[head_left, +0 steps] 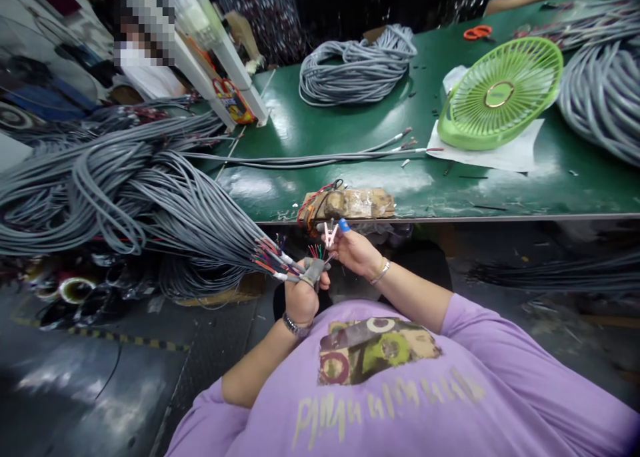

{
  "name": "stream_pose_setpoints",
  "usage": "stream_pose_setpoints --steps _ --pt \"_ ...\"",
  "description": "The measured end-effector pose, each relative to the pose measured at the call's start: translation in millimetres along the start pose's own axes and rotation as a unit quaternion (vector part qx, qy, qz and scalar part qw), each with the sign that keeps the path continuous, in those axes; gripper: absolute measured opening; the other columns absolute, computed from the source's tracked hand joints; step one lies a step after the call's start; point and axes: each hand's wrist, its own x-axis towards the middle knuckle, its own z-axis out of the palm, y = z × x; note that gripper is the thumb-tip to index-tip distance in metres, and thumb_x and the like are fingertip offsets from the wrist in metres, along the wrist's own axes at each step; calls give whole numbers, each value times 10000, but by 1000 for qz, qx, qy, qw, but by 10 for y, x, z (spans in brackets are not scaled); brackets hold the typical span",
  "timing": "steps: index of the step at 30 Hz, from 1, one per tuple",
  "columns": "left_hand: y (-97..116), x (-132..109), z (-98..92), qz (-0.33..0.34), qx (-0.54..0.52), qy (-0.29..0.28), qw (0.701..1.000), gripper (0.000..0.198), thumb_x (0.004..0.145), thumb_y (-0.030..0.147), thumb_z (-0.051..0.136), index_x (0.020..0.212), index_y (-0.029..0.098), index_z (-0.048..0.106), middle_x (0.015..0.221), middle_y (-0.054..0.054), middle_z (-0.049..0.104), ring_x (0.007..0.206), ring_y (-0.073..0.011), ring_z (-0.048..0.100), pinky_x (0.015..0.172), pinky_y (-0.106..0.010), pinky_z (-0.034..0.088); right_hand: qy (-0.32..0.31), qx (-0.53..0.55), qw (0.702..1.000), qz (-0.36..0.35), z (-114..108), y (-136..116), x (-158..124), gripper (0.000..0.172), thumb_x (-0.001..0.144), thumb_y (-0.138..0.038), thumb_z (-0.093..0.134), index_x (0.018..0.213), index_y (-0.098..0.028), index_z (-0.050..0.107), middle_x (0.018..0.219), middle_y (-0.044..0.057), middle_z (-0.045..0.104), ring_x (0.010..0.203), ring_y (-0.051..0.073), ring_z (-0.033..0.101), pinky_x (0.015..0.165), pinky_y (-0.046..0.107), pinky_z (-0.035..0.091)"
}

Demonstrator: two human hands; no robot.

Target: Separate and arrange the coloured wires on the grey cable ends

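Observation:
My left hand (303,297) is closed around the end of a grey cable, with grey wrapping about its thumb and fingers. Thin coloured wires (316,251) fan out just above that grip. To its right, my right hand (353,251) has its fingers pinched at a small white-and-pink tool (330,234) and wears a blue cover (343,225) on one fingertip. Beside my left hand lie the stripped ends (273,260) of a large bundle of grey cables (195,190), showing red, blue and white.
A wooden block (367,203) with red and black wires sits at the edge of the green table (280,203). Behind are a cable coil (357,70), a green fan (500,93) and orange scissors (477,33). A metal post (235,63) stands left; people are beyond the table.

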Motion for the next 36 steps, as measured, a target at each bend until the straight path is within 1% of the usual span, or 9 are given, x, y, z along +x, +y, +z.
stream_pose_setpoints --steps 2,6,13,18,21,24,29,33,36 --pt "-13 21 23 -5 -6 -1 1000 235 774 328 647 631 146 604 476 22 560 402 -70 476 400 -180 360 6 -3 1000 7 25 -7 11 418 885 -548 522 790 -160 644 769 37 660 592 101 523 525 216 390" --pt "-49 53 57 -7 -1 4 1000 227 760 342 654 653 145 616 473 25 560 393 -72 476 390 -180 355 -2 15 1000 18 47 -5 51 430 868 -563 539 763 -158 637 736 25 651 544 89 493 506 213 392" --pt "-79 58 52 -13 20 -8 1000 245 761 362 658 657 144 615 481 26 559 404 -69 478 396 -174 363 27 23 999 -10 74 8 98 388 855 -507 596 764 -136 661 650 14 622 529 81 491 474 195 369" --pt "-73 51 57 -18 30 -12 999 246 755 367 664 663 143 619 473 30 550 397 -71 470 387 -181 364 31 23 999 -23 71 17 109 360 831 -480 640 767 -126 674 642 9 619 522 71 491 482 186 381" --pt "-84 55 53 -16 32 -12 999 257 753 362 666 628 151 592 470 31 549 395 -71 471 390 -182 367 30 19 999 -30 84 9 99 368 815 -484 655 751 -122 675 621 3 610 506 66 487 464 181 375" --pt "-108 64 41 -14 34 -12 999 287 750 363 665 584 157 555 479 30 554 399 -68 474 400 -181 377 36 16 999 -29 101 0 88 385 807 -499 657 748 -119 674 618 3 613 506 64 500 469 182 387" --pt "-100 69 44 -19 36 -10 999 298 743 364 667 566 161 540 458 35 537 386 -64 462 391 -176 365 43 16 999 -22 102 2 87 407 797 -529 654 751 -125 669 628 2 623 511 65 519 477 179 405" --pt "-80 61 45 -17 38 -13 999 313 753 370 662 557 156 544 458 28 539 389 -64 464 393 -176 363 39 21 999 -18 99 5 79 408 813 -531 635 752 -128 662 632 4 628 518 71 516 478 180 405" --pt "-91 55 28 -16 36 -23 999 301 766 371 658 580 154 562 474 26 545 406 -69 474 401 -181 370 39 30 999 -6 102 0 62 409 837 -528 605 794 -126 670 648 10 635 533 77 522 482 184 405"
